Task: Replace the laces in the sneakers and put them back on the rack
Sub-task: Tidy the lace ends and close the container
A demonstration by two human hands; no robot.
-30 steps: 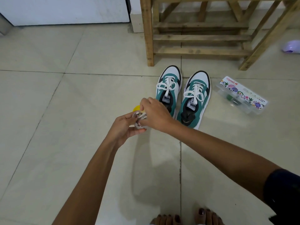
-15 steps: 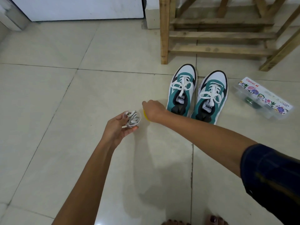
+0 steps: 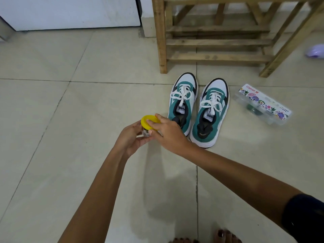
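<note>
While both sneakers sat laced on the floor, these were the points:
Hands: left hand (image 3: 130, 137) curled round a small container (image 3: 146, 133) stuffed with a pale wad, seemingly laces; right hand (image 3: 168, 130) with fingers (image 3: 152, 122) pinching a yellow lid (image 3: 149, 122) over it.
Sneakers: left sneaker (image 3: 182, 100) and right sneaker (image 3: 210, 111) stood side by side at centre right, below the wooden rack (image 3: 217, 41).
Handling: likely light, soft uppers, stiffer soles; best gripped at the heel collar.
Laces: flat, white, floppy bows.
Textures: glossy tiled floor (image 3: 70, 120); rough slatted wood; clear plastic box (image 3: 263, 104) at right.
</note>
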